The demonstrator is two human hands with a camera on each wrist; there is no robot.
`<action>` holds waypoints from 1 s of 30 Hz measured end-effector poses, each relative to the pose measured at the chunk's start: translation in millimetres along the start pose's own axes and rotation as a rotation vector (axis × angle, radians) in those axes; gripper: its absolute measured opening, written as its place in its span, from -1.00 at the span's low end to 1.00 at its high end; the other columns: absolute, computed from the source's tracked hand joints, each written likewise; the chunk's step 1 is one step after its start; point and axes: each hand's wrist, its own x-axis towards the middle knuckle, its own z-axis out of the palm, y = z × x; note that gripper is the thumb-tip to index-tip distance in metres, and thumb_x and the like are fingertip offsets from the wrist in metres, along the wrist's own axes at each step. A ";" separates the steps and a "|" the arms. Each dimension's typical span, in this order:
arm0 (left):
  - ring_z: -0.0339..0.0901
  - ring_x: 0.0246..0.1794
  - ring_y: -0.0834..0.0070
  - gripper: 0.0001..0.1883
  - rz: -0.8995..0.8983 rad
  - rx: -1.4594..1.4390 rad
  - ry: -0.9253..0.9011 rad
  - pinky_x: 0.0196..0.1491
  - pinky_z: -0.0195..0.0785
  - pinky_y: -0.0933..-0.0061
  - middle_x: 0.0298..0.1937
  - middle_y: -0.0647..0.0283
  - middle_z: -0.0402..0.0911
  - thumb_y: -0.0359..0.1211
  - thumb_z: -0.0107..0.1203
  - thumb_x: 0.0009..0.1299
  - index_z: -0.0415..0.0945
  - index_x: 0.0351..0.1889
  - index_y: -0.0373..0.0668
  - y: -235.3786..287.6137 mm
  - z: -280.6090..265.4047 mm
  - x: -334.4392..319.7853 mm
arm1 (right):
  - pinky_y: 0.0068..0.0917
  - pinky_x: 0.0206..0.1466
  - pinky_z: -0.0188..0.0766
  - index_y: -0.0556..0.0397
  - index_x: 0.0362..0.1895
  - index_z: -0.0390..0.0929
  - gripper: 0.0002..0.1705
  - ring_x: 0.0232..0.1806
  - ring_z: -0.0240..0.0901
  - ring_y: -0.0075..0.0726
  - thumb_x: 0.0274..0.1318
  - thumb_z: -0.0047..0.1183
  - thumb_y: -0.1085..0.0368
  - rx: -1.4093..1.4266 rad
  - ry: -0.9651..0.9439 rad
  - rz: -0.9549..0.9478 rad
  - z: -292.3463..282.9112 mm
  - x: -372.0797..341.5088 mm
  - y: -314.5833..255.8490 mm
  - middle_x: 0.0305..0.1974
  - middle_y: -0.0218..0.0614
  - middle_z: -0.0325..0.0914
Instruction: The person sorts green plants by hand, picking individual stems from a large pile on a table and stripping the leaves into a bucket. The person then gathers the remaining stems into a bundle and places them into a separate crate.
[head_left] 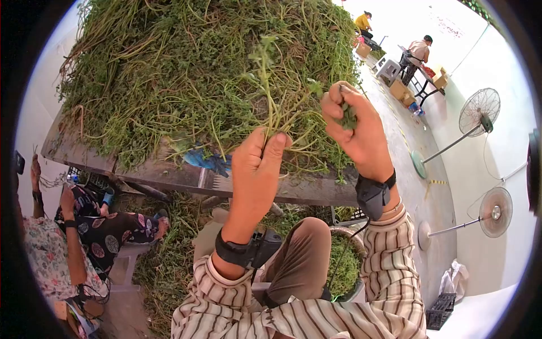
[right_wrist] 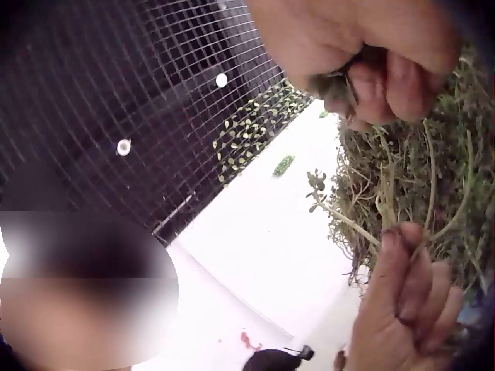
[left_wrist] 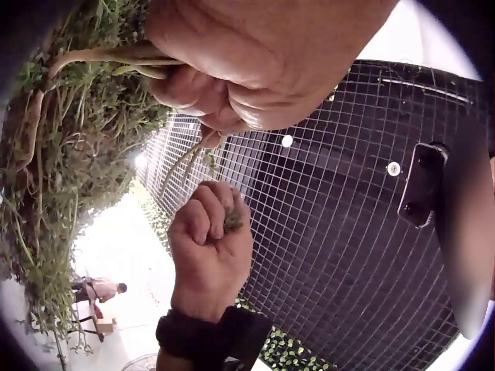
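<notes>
My left hand (head_left: 255,169) pinches several green stems (head_left: 272,116) between thumb and curled fingers, above the front edge of the table. The stems fan upward and to the right, with small leaves on their tips. Level with it on the right, my right hand (head_left: 361,133) is raised, palm toward me, its fingers curled round a small bunch of green leaves (head_left: 348,117). In the left wrist view that right hand (left_wrist: 213,247) shows the leaves in its curled fingers. The right wrist view has the left hand (right_wrist: 406,301) pinching the stems.
A large heap of greens (head_left: 197,62) covers the wooden table (head_left: 164,176); a blue plastic piece (head_left: 208,161) lies at its edge. Below stands a basket of greens (head_left: 343,265). A seated person (head_left: 62,248) is at the left. Two fans (head_left: 480,113) stand right; people work farther back.
</notes>
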 end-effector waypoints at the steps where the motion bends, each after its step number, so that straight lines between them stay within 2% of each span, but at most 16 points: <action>1: -0.04 -0.71 0.86 -0.73 0.002 0.000 0.000 -0.65 -0.23 0.70 -0.71 0.61 0.13 -0.20 -0.02 0.42 0.49 -0.36 -0.20 1.9 -0.9 -0.1 | -0.71 -0.56 0.05 0.10 -0.28 0.39 -0.84 -0.55 0.13 -0.63 0.19 -0.20 0.29 -0.296 0.099 -0.059 3.9 -0.9 0.9 -0.41 -0.41 0.36; 2: 0.06 -0.61 0.78 -0.74 -0.040 0.016 -0.010 -0.54 -0.07 0.65 -0.62 0.50 0.26 -0.23 -0.03 0.42 0.48 -0.35 -0.24 5.1 -2.6 -0.8 | -0.68 -0.53 0.16 0.12 -0.26 0.42 -0.83 -0.54 0.25 -0.58 0.17 -0.15 0.31 -0.591 0.201 -0.119 10.7 -1.2 2.0 -0.40 -0.39 0.44; 3: 0.16 -0.51 0.70 -0.75 -0.083 0.031 -0.022 -0.44 0.09 0.60 -0.53 0.40 0.38 -0.26 -0.04 0.42 0.48 -0.34 -0.27 6.6 -3.0 -1.2 | -0.68 -0.53 0.16 0.12 -0.26 0.42 -0.83 -0.54 0.25 -0.58 0.17 -0.15 0.31 -0.591 0.206 -0.122 17.6 -0.6 4.5 -0.40 -0.39 0.44; 5: 0.18 -0.50 0.70 -0.76 -0.070 0.019 -0.034 -0.43 0.10 0.60 -0.52 0.39 0.40 -0.27 -0.04 0.42 0.48 -0.33 -0.28 6.4 -1.9 -1.1 | -0.51 -0.36 0.37 0.13 -0.23 0.50 -0.83 -0.43 0.46 -0.38 0.09 -0.07 0.36 -1.370 0.179 -0.484 28.5 1.9 10.2 -0.35 -0.29 0.56; 8: 0.22 -0.47 0.70 -0.76 -0.069 0.029 -0.050 -0.40 0.13 0.60 -0.49 0.37 0.43 -0.28 -0.04 0.42 0.48 -0.32 -0.29 6.1 -2.9 -1.1 | -0.40 -0.19 0.43 0.09 -0.20 0.54 -0.79 -0.26 0.54 -0.22 0.03 -0.04 0.41 -1.476 0.143 -0.499 20.4 4.5 17.9 -0.24 -0.17 0.57; 10: 0.24 -0.46 0.69 -0.77 -0.079 0.049 -0.061 -0.38 0.15 0.61 -0.48 0.36 0.45 -0.29 -0.05 0.42 0.48 -0.31 -0.29 5.0 -3.0 -1.2 | -0.41 -0.20 0.43 0.09 -0.20 0.54 -0.78 -0.27 0.53 -0.18 0.02 -0.03 0.41 -1.577 0.119 -0.521 13.9 5.7 19.4 -0.26 -0.14 0.56; 11: 0.12 -0.56 0.76 -0.74 -0.046 0.026 -0.044 -0.50 -0.02 0.64 -0.58 0.47 0.31 -0.24 -0.03 0.42 0.49 -0.33 -0.25 2.5 -1.9 -1.0 | -0.41 -0.21 0.43 0.09 -0.20 0.54 -0.78 -0.28 0.52 -0.14 0.01 -0.03 0.41 -1.678 0.094 -0.541 12.2 5.9 19.1 -0.27 -0.10 0.55; 12: 0.00 -0.67 0.83 -0.72 -0.012 0.003 -0.026 -0.62 -0.18 0.68 -0.68 0.57 0.17 -0.18 -0.01 0.42 0.50 -0.35 -0.21 1.1 -1.2 -0.7 | -0.41 -0.21 0.43 0.09 -0.20 0.54 -0.78 -0.28 0.52 -0.14 0.01 -0.03 0.41 -1.678 0.093 -0.543 12.2 5.6 18.6 -0.27 -0.10 0.55; 15: 0.01 -0.65 0.82 -0.71 0.001 0.013 -0.018 -0.60 -0.17 0.68 -0.66 0.57 0.18 -0.18 -0.02 0.42 0.50 -0.35 -0.22 1.0 -1.1 0.1 | -0.42 -0.23 0.42 0.09 -0.21 0.54 -0.78 -0.33 0.51 -0.17 0.01 -0.02 0.39 -1.649 0.099 -0.530 11.7 5.0 16.9 -0.32 -0.14 0.55; 18: 0.02 -0.64 0.82 -0.72 -0.010 0.027 -0.045 -0.60 -0.16 0.68 -0.65 0.57 0.18 -0.18 -0.02 0.42 0.50 -0.36 -0.21 0.1 -0.3 -1.3 | -0.49 -0.33 0.39 0.11 -0.24 0.54 -0.81 -0.44 0.46 -0.35 -0.01 0.00 0.38 -1.495 0.138 -0.481 8.0 5.5 7.2 -0.36 -0.27 0.56; 20: 0.01 -0.64 0.81 -0.72 0.016 0.050 -0.030 -0.60 -0.16 0.68 -0.66 0.56 0.18 -0.19 -0.02 0.42 0.50 -0.36 -0.21 0.2 -1.1 -0.8 | -0.63 -0.49 0.26 0.12 -0.29 0.53 -0.85 -0.55 0.30 -0.60 0.03 -0.01 0.37 -1.112 0.426 -0.250 4.3 4.5 -3.0 -0.39 -0.40 0.55; 21: 0.01 -0.64 0.81 -0.73 0.043 0.072 -0.015 -0.59 -0.16 0.68 -0.66 0.56 0.17 -0.20 -0.02 0.42 0.50 -0.36 -0.21 0.2 -1.7 -0.4 | -0.72 -0.59 0.09 0.11 -0.31 0.53 -0.86 -0.59 0.18 -0.73 0.09 -0.06 0.35 -0.768 0.450 -0.228 6.4 3.5 -6.8 -0.38 -0.45 0.53; 22: 0.01 -0.64 0.81 -0.73 0.044 0.071 -0.012 -0.59 -0.16 0.68 -0.66 0.56 0.17 -0.20 -0.02 0.42 0.50 -0.36 -0.21 0.9 -2.4 -0.3 | -0.72 -0.59 0.09 0.11 -0.31 0.53 -0.86 -0.59 0.18 -0.73 0.09 -0.06 0.35 -0.770 0.447 -0.228 7.1 2.8 -10.0 -0.38 -0.45 0.53; 24: 0.02 -0.63 0.80 -0.74 -0.004 0.021 -0.023 -0.59 -0.15 0.68 -0.66 0.55 0.17 -0.22 -0.03 0.42 0.49 -0.37 -0.20 2.6 -3.4 -0.6 | -0.76 -0.61 0.03 0.10 -0.33 0.52 -0.86 -0.61 0.14 -0.73 0.11 -0.08 0.35 -0.494 0.390 -0.224 8.7 0.5 -14.4 -0.34 -0.39 0.54; 28: 0.02 -0.63 0.80 -0.75 0.002 0.060 -0.038 -0.58 -0.14 0.67 -0.65 0.55 0.17 -0.22 -0.03 0.43 0.49 -0.36 -0.20 0.4 -1.0 -0.5 | -0.71 -0.60 0.12 0.09 -0.24 0.54 -0.83 -0.55 0.21 -0.73 0.10 -0.07 0.37 -0.738 0.364 -0.218 30.2 -8.7 -8.1 -0.29 -0.39 0.53; 30: 0.08 -0.60 0.76 -0.75 0.004 0.121 -0.060 -0.55 -0.05 0.64 -0.61 0.50 0.25 -0.24 -0.03 0.43 0.48 -0.35 -0.24 -0.4 -0.7 -0.6 | -0.65 -0.55 0.23 0.02 -0.10 0.52 -0.73 -0.52 0.29 -0.70 0.07 -0.06 0.40 -1.303 0.191 -0.381 49.9 -12.5 -2.7 -0.28 -0.34 0.53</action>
